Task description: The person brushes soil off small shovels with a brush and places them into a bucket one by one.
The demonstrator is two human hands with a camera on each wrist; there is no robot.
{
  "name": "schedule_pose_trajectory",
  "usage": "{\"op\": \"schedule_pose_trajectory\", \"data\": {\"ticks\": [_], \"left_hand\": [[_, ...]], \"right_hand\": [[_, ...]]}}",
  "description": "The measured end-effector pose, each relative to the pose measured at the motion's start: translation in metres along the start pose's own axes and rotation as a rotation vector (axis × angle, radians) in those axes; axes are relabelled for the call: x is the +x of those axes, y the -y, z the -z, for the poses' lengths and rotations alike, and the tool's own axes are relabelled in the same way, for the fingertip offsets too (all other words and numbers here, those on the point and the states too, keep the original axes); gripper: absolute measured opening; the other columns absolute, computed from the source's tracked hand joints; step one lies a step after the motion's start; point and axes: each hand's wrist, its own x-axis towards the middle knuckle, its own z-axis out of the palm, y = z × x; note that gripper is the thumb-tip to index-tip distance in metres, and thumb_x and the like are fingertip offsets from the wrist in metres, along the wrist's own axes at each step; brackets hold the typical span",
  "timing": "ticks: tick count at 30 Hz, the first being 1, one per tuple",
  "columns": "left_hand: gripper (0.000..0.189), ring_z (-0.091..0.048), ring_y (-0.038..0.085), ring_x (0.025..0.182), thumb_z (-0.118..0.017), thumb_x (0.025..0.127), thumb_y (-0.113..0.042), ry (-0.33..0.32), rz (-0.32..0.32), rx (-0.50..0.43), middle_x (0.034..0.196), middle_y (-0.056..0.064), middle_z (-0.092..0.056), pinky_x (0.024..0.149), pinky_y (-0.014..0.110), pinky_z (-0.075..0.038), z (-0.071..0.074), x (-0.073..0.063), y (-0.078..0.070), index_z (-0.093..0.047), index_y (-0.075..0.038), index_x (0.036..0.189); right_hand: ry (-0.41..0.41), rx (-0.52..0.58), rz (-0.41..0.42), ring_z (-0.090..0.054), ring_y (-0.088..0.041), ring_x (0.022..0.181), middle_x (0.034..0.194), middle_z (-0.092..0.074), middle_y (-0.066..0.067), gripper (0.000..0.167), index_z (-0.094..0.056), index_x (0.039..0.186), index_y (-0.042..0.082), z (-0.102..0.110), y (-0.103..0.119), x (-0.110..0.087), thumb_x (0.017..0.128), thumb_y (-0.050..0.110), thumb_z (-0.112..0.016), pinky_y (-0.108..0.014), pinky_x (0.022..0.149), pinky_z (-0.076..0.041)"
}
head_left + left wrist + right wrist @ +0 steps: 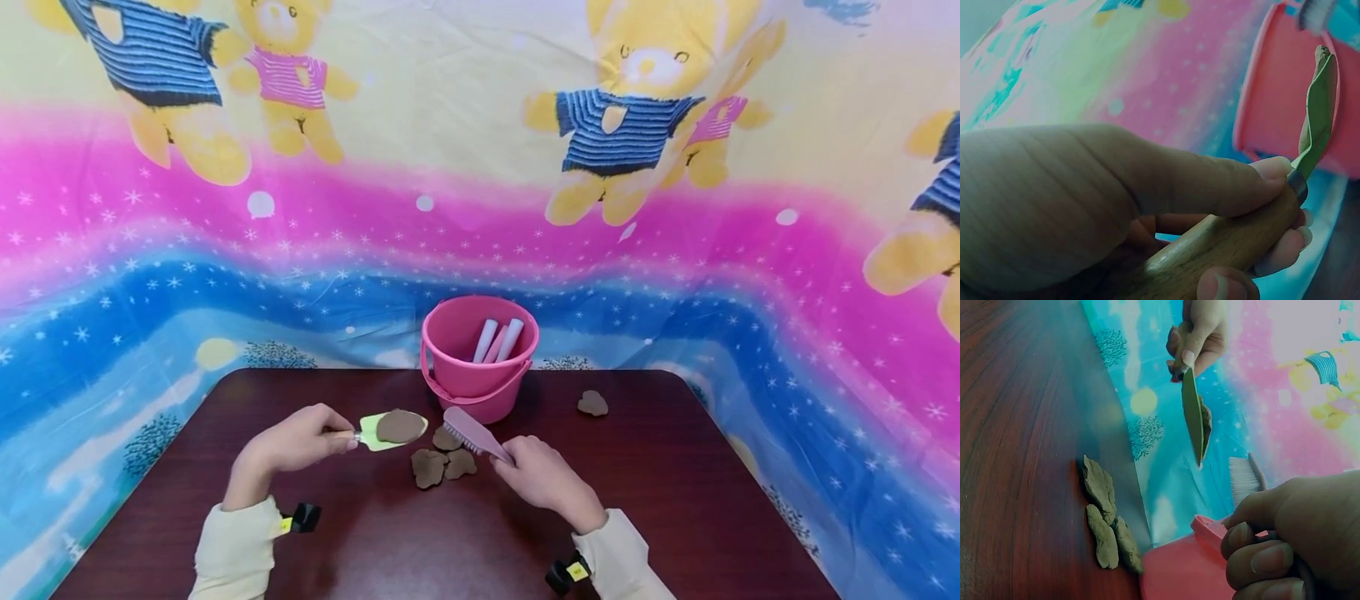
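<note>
My left hand [306, 437] grips the wooden handle [1222, 240] of a small green trowel [370, 431]. On the trowel's blade lies a flat brown clay-like lump [401, 426], raised above the table. My right hand [546, 475] holds a pinkish brush [474, 432] by its handle, its pale bristles [1244, 478] showing in the right wrist view. Beneath the brush, several brown lumps [428, 468] sit together on the table. Just behind them stands a pink bucket [480, 375] with its handle hanging down in front.
Two pale handles [485, 340] and a pink one stick up inside the bucket. Another brown lump [592, 403] lies alone at the back right of the dark wooden table [420, 550]. A patterned cloth [450, 167] with printed bears hangs behind and around the table.
</note>
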Motion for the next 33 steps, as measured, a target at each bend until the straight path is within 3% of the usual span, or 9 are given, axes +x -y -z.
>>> {"op": "schedule_pose_trajectory", "data": {"ticks": [5, 11, 15, 23, 33], "left_hand": [[0.038, -0.026, 0.004, 0.052, -0.063, 0.098, -0.013, 0.035, -0.045, 0.016, 0.058, -0.010, -0.030, 0.053, 0.023, -0.030, -0.015, 0.014, -0.010, -0.052, -0.016, 0.062], [0.040, -0.024, 0.004, 0.053, -0.063, 0.098, -0.012, 0.030, -0.093, 0.019, 0.058, -0.010, -0.029, 0.054, 0.022, -0.028, -0.028, 0.026, -0.022, -0.050, -0.014, 0.060], [0.044, -0.024, 0.004, 0.052, -0.064, 0.098, -0.013, 0.017, -0.102, 0.023, 0.057, -0.011, -0.027, 0.053, 0.022, -0.028, -0.035, 0.031, -0.029, -0.045, -0.015, 0.059], [0.041, -0.028, 0.004, 0.052, -0.065, 0.098, -0.014, -0.002, -0.114, 0.041, 0.056, -0.011, -0.029, 0.052, 0.022, -0.029, -0.049, 0.038, -0.039, -0.050, -0.015, 0.059], [0.037, -0.031, 0.003, 0.051, -0.066, 0.098, -0.015, -0.007, -0.130, 0.030, 0.056, -0.011, -0.034, 0.052, 0.022, -0.031, -0.056, 0.044, -0.043, -0.056, -0.017, 0.062]], "right_hand": [[-0.023, 0.023, 0.004, -0.042, -0.009, 0.047, 0.056, -0.045, 0.006, 0.030, -0.062, 0.072, 0.016, -0.001, 0.003, 0.001, 0.101, 0.026, -0.061, -0.025, 0.044, -0.039], [-0.044, 0.049, 0.025, -0.041, -0.008, 0.046, 0.055, -0.045, 0.005, 0.028, -0.061, 0.074, 0.017, -0.002, 0.008, -0.001, 0.101, 0.025, -0.062, -0.024, 0.043, -0.038], [-0.052, 0.070, 0.032, -0.041, -0.008, 0.046, 0.056, -0.046, 0.005, 0.025, -0.064, 0.077, 0.017, -0.003, 0.013, -0.001, 0.100, 0.025, -0.063, -0.024, 0.042, -0.038], [-0.043, 0.062, 0.035, -0.042, -0.008, 0.048, 0.056, -0.046, 0.006, 0.025, -0.064, 0.075, 0.017, -0.012, 0.023, -0.001, 0.099, 0.022, -0.063, -0.023, 0.045, -0.038], [-0.050, -0.005, 0.060, -0.040, -0.007, 0.049, 0.054, -0.043, 0.007, 0.034, -0.053, 0.064, 0.018, -0.021, 0.022, 0.001, 0.097, 0.017, -0.063, -0.024, 0.045, -0.036]]}}
